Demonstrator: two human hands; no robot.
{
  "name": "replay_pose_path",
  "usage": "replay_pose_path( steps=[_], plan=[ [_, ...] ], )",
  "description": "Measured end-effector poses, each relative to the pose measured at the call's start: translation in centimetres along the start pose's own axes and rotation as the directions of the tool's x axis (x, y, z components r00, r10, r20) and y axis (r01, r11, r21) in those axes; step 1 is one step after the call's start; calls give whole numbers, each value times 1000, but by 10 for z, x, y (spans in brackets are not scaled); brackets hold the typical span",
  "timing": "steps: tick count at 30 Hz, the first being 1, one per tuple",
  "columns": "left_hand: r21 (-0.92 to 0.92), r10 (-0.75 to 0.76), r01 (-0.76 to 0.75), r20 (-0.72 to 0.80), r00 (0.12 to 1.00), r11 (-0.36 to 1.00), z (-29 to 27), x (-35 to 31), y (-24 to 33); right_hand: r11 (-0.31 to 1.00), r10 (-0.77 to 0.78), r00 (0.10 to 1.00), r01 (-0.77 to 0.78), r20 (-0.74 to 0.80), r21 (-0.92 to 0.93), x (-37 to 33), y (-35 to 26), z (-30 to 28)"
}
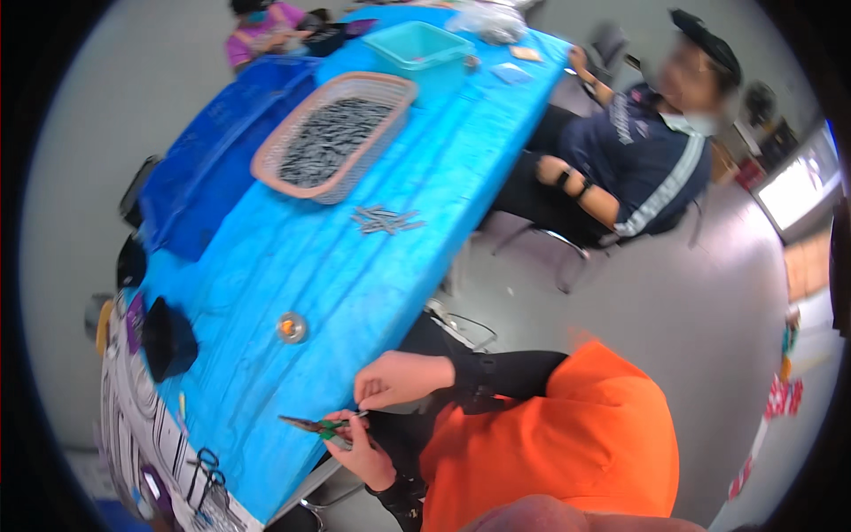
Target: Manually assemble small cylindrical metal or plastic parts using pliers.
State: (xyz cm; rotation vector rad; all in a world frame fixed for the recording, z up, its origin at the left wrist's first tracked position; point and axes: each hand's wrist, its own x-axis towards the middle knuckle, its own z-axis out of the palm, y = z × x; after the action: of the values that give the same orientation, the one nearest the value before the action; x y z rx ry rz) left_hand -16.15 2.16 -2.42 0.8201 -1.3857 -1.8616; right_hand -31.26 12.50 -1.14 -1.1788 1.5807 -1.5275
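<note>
My left hand (359, 452) is clamped on the pliers (310, 426), their long axis pointing left over the table (355, 266) edge, while my right hand (399, 379), fingers pinched together, hovers just above.

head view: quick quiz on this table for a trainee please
1. True or false: the pink basket holds dark metal pieces.
2. The handles of the pliers are: A blue, B green, C white.
3. Fill in: the loose pile of metal pieces lies on the ____ table cover.
Key: 1 true; 2 B; 3 blue.
</note>
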Motion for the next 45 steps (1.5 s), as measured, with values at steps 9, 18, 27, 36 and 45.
replay_pose_path(
  steps=[9,18,27,36,45],
  plan=[
    [-55,22,-20,25,999,998,-10,9,14,833,-305,693,-138,-653,-536,37,-29,-129],
    [-93,58,-56,14,998,994,-22,6,20,882,467,524,-335,-712,332,125,6,-316],
    [-96,-6,3,-24,1000,995,-36,1,22,902,429,584,-233,-689,364,166,22,-319],
    [7,-45,46,-113,993,999,-40,1,21,166,-177,912,-343,-370,-925,225,61,-231],
    [-44,-32,25,-166,986,999,-57,-14,19,823,505,859,-448,-89,348,208,16,-191]
  ],
)
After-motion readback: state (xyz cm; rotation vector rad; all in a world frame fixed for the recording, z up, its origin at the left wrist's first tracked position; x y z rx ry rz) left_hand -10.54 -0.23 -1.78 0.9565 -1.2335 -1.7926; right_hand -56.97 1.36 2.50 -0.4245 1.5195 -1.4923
